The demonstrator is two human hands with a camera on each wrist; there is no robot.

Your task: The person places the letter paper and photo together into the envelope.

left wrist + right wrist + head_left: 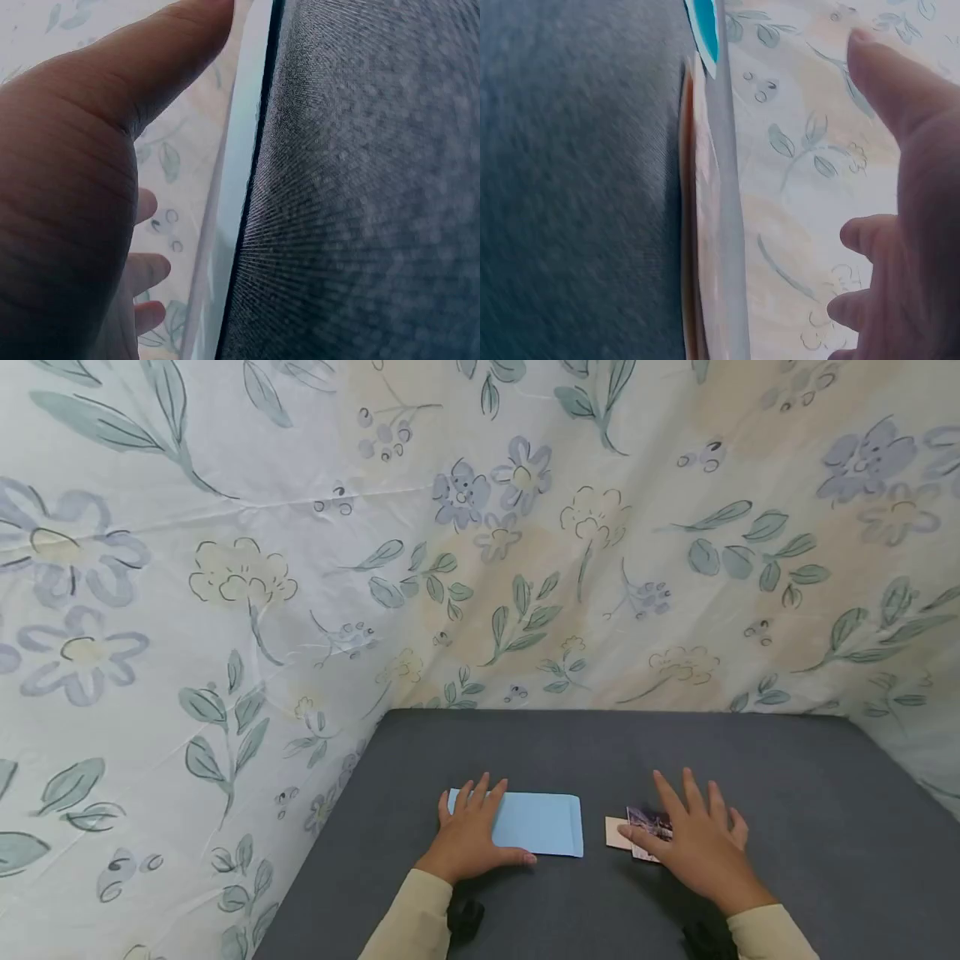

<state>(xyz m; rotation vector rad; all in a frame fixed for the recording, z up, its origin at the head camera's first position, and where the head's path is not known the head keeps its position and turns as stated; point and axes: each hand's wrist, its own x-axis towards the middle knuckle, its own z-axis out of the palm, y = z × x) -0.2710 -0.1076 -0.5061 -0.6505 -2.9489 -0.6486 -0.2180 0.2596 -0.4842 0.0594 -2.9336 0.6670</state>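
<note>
A light blue envelope (538, 822) lies flat on the dark grey table, a folded flap along its right end. Over its left part my left hand (472, 831) is spread, fingers straight; whether it touches the paper I cannot tell. To the right are a small cream card (617, 833) and, overlapping it, a dark purple printed picture card (647, 827). My right hand (701, 843) hovers over these with fingers spread and partly hides the printed card. In the right wrist view the stacked cards (697, 225) show edge-on, apart from the fingers.
The grey cloth-covered table (825, 793) reaches to a floral curtain (525, 568) at the back and left. A black strap or band sits at each wrist, below cream sleeves (412, 918).
</note>
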